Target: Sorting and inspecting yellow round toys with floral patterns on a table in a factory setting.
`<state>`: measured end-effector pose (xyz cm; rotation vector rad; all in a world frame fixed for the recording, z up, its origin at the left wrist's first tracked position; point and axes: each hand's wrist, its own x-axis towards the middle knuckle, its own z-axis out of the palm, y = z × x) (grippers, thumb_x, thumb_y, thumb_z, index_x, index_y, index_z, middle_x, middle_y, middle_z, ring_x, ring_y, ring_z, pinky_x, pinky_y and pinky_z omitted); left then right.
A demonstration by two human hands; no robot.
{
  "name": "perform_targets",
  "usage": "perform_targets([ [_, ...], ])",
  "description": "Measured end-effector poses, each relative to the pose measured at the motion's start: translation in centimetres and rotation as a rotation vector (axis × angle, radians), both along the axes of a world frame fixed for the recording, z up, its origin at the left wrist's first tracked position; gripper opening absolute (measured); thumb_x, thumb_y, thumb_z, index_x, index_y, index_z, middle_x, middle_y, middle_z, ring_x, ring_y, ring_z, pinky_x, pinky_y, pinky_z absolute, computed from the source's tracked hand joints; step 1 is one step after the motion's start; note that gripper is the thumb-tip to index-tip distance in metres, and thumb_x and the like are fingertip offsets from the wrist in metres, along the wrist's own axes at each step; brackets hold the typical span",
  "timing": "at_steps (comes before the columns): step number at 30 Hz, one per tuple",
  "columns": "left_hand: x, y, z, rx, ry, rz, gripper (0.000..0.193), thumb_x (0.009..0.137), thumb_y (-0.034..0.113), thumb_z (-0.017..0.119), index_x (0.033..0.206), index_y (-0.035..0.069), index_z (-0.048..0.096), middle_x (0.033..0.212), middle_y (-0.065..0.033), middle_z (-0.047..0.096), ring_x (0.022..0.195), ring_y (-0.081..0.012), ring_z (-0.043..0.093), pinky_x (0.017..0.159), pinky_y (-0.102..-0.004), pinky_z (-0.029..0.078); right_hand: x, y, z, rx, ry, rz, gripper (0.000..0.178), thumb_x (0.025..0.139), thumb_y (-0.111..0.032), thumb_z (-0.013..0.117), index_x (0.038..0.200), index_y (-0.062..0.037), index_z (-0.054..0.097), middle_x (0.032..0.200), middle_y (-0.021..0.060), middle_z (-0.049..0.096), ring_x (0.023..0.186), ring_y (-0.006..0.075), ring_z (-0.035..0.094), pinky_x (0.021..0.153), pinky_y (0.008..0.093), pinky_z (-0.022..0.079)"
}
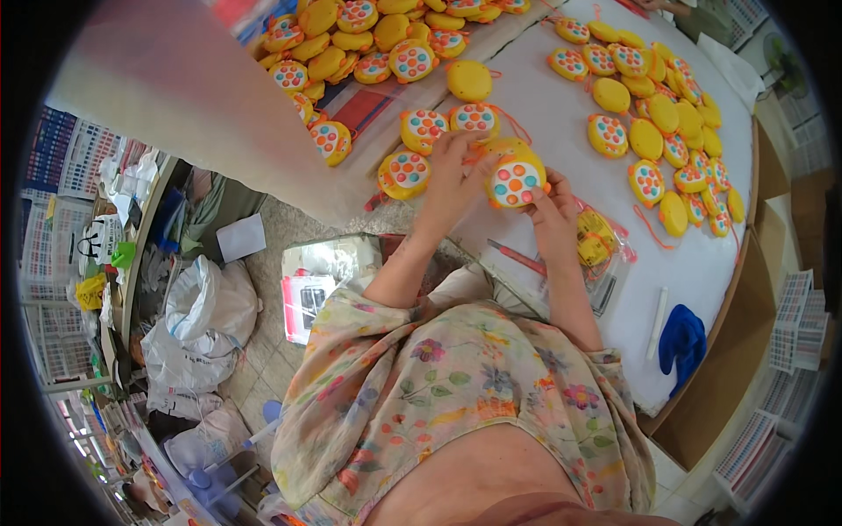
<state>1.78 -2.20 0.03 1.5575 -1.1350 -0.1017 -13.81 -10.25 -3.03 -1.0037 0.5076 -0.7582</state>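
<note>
A yellow animal-shaped button toy with red and blue round buttons on a white face is held up in front of me. My right hand grips its lower right edge, thumb on the front. The fingers of my left hand are closed at its upper left edge; what exactly lies between those fingertips is partly hidden. Beside my left hand lie more such toys, one left of the wrist, another beyond it. A toy with an orange cord lies just past the fingers.
A large pile of yellow toys fills the far left; another group covers the table's right side. Near my right forearm are a bagged yellow item, a red pen-like tool, a white stick and a blue cloth.
</note>
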Motion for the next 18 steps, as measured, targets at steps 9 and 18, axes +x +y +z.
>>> perform_targets([
  [9,-1.9,0.4,0.0,0.024,0.635,-0.525,0.06,0.084,0.015,0.065,0.136,0.006,0.037,0.127,-0.0071,0.048,0.11,-0.0132,0.05,0.089,-0.0259,0.045,-0.1,0.6,1.7,0.076,-0.133,0.134,0.043,0.096,-0.021,0.044,0.135,-0.0063,0.034,0.127,0.0094,0.047,0.109,0.0194,0.055,0.08,0.0324,0.054],
  [18,-2.7,0.7,0.9,0.142,0.58,-0.521,0.084,0.069,0.004,0.076,0.14,0.009,0.031,0.126,-0.0095,0.048,0.111,-0.0149,0.05,0.091,-0.0282,0.045,-0.2,0.7,1.7,0.07,-0.081,0.118,0.041,0.097,-0.019,0.04,0.136,-0.0062,0.034,0.125,0.0092,0.049,0.108,0.0179,0.055,0.077,0.0304,0.055],
])
